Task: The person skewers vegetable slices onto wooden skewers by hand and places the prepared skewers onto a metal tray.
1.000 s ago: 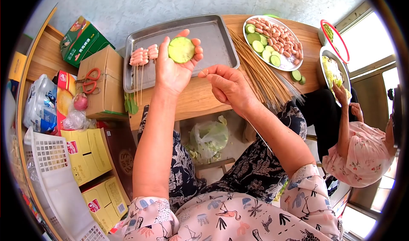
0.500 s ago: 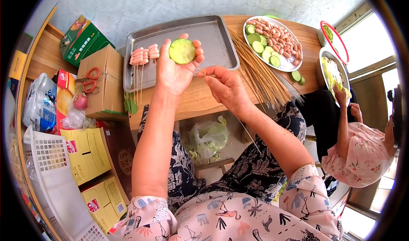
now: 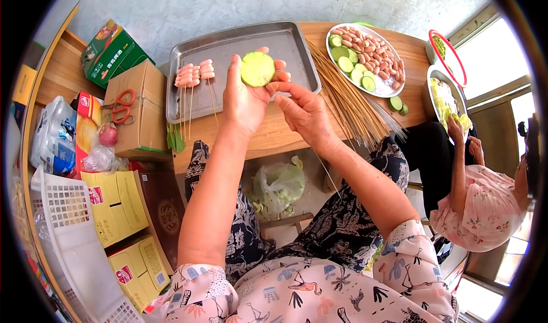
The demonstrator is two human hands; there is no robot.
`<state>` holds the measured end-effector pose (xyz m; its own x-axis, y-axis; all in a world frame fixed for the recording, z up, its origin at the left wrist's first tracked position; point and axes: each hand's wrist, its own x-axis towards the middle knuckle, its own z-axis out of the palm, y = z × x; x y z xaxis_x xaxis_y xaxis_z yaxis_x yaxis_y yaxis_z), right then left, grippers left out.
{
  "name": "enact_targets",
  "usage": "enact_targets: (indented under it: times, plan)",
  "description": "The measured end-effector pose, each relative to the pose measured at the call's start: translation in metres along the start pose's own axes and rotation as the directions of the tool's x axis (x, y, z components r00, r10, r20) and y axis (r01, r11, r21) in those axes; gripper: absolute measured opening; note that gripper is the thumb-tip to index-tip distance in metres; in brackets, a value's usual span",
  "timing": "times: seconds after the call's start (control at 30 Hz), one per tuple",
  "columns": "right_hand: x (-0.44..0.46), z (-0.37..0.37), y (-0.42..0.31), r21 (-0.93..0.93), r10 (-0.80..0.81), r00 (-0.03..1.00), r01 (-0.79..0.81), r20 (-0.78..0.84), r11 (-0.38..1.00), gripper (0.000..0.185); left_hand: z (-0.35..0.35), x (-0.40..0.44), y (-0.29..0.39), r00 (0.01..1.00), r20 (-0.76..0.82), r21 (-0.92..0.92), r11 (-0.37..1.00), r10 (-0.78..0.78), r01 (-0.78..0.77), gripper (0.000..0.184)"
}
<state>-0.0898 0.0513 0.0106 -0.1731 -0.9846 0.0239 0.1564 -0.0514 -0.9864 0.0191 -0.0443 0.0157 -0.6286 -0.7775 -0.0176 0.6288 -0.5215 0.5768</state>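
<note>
On the fingers and palm of my left hand [image 3: 244,101] lies a round, pale green zucchini slice [image 3: 257,69], held above the front of the metal tray [image 3: 257,40]. My right hand [image 3: 308,114] is closed in a pinch on a thin skewer [image 3: 324,166], whose long end trails back below my wrist. The skewer's tip is at the lower edge of the slice; whether it has entered is hidden by my fingers. In the tray's left part rest several skewers of pink sausages [image 3: 186,75], their sticks poking over the front edge.
Loose bamboo skewers [image 3: 348,94] lie right of the tray, beside an oval plate [image 3: 377,91] of small sausages and zucchini slices. Boxes, scissors [image 3: 121,107] and a white basket [image 3: 68,214] stand at left. Another person [image 3: 479,209] handles leafy vegetables in a bowl at right.
My left hand has moved right with the zucchini slice, closer to my right hand. The skewer's tip has come up against the slice's edge, and its trailing end has shifted slightly.
</note>
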Motion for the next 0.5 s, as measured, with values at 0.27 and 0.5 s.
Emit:
enact_targets:
  times: [0.27, 0.5]
  plan:
    - [-0.003, 0.001, 0.004, -0.098, -0.029, 0.999, 0.031, 0.024, 0.995, 0.021, -0.015, 0.002, -0.004, 0.995, 0.076, -0.105, 0.991, -0.07, 0.078, 0.059]
    - [0.0, -0.002, 0.017, -0.4, -0.187, 0.982, 0.182, 0.027, 0.898, 0.024, -0.02, 0.003, -0.006, 0.985, 0.158, -0.166, 0.982, -0.064, 0.09, 0.057]
